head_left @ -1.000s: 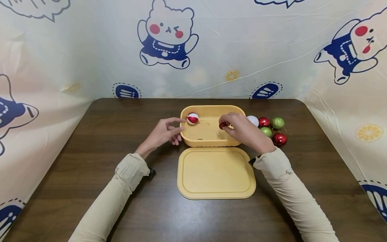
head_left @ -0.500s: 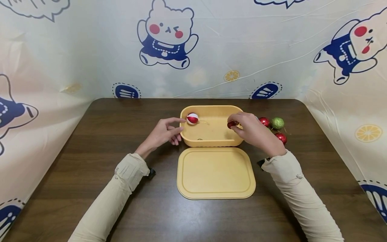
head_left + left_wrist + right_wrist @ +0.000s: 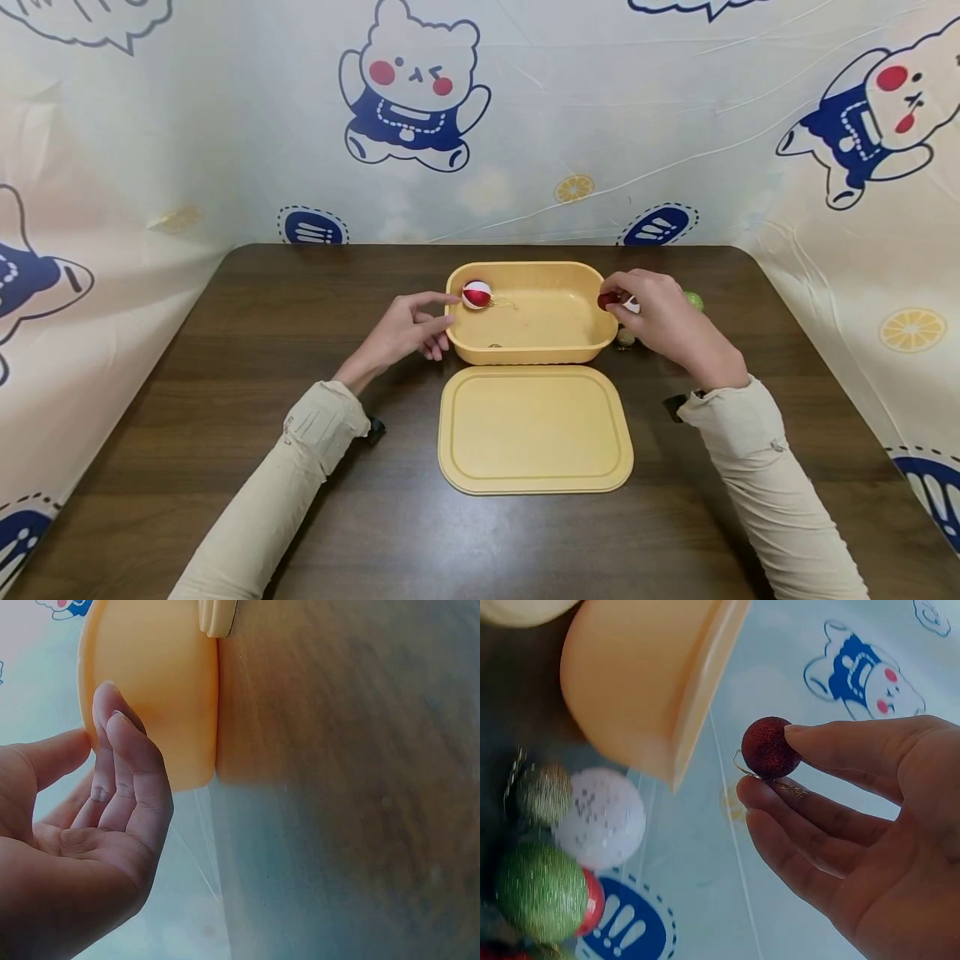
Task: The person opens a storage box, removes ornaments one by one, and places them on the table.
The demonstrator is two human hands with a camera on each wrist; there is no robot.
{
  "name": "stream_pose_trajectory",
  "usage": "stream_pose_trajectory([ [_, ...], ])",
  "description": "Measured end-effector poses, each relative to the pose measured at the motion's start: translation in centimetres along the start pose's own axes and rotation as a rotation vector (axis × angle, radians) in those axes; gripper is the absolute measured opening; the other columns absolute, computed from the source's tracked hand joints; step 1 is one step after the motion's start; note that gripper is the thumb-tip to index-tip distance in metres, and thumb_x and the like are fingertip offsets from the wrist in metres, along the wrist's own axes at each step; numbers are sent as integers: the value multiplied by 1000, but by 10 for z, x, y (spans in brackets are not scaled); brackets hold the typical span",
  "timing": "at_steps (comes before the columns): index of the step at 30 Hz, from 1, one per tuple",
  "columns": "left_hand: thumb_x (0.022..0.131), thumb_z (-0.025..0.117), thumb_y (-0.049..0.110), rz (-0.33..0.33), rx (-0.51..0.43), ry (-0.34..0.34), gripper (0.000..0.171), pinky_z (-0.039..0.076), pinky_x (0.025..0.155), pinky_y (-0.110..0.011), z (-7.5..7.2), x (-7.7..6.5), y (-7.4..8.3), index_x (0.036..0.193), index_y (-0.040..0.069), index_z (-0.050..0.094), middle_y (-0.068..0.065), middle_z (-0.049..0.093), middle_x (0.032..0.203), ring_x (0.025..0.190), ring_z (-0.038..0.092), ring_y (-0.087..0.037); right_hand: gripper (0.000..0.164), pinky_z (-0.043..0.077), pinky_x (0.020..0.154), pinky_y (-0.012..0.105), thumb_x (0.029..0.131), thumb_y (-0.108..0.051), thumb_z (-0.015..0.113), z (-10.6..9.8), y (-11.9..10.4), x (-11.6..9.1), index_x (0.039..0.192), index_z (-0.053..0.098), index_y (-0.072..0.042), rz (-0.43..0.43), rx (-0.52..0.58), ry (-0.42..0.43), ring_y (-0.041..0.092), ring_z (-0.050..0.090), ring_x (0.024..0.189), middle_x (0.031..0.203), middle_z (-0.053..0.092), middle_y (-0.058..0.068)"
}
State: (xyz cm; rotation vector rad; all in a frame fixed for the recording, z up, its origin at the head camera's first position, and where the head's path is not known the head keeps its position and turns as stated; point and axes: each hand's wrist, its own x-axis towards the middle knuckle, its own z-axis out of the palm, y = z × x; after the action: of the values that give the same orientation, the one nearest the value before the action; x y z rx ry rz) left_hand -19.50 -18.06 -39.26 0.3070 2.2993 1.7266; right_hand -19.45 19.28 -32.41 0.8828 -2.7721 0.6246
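My right hand (image 3: 667,315) pinches a small dark red glitter Christmas ball (image 3: 771,748) between thumb and fingers, its gold string hanging by the fingertips. In the head view the ball overlaps the right rim of a yellow plastic box (image 3: 536,357). My left hand (image 3: 408,329) touches the box's left rim with relaxed, slightly bent fingers; the left wrist view has the fingertips (image 3: 112,694) right at the wall. Inside the box, a red and white ball (image 3: 477,295) with a gold string lies at the left end.
A yellow lid (image 3: 536,429) lies flat in front of the box. Right of the box sit several more balls, partly hidden by my right hand: a white one (image 3: 604,817), a small gold one (image 3: 546,793), a green one (image 3: 541,891) and red ones. A printed curtain (image 3: 525,125) stands behind the table.
My right hand has moved right with the dark red ball, from over the box's inside to its right rim, covering more of the balls there. My left hand has stayed in place.
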Motion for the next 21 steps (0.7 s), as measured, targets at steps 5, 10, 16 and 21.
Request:
stream_pose_trajectory([
  [5, 100, 62, 11, -7, 8, -2, 38, 57, 53, -34, 0, -1, 1, 137, 4, 57, -24, 67, 75, 56, 64, -26, 16, 55, 77, 46, 92, -2, 68, -10, 15, -5, 107, 69, -1, 57, -17, 17, 26, 62, 85, 98, 69, 14],
  [10, 100, 62, 12, -18, 22, -3, 39, 57, 54, -33, 0, -1, 3, 137, 5, 56, -25, 67, 76, 57, 64, -30, 17, 56, 80, 50, 91, -2, 68, -18, 32, -12, 108, 67, 1, 135, -18, 16, 29, 63, 86, 97, 68, 16],
  [16, 99, 63, 12, -16, 16, -4, 40, 58, 54, -35, 0, -1, 3, 138, 4, 56, -25, 67, 75, 58, 64, -34, 18, 55, 79, 52, 92, -3, 68, -24, 54, -19, 109, 66, 2, 209, -26, -3, 31, 64, 87, 96, 68, 18],
  [21, 100, 62, 14, -10, 13, -3, 40, 57, 54, -34, 0, -1, 2, 138, 5, 56, -24, 67, 75, 56, 64, -28, 17, 55, 76, 51, 92, -4, 68, -23, 71, -24, 106, 66, 3, 238, -38, -41, 31, 64, 84, 93, 68, 19],
])
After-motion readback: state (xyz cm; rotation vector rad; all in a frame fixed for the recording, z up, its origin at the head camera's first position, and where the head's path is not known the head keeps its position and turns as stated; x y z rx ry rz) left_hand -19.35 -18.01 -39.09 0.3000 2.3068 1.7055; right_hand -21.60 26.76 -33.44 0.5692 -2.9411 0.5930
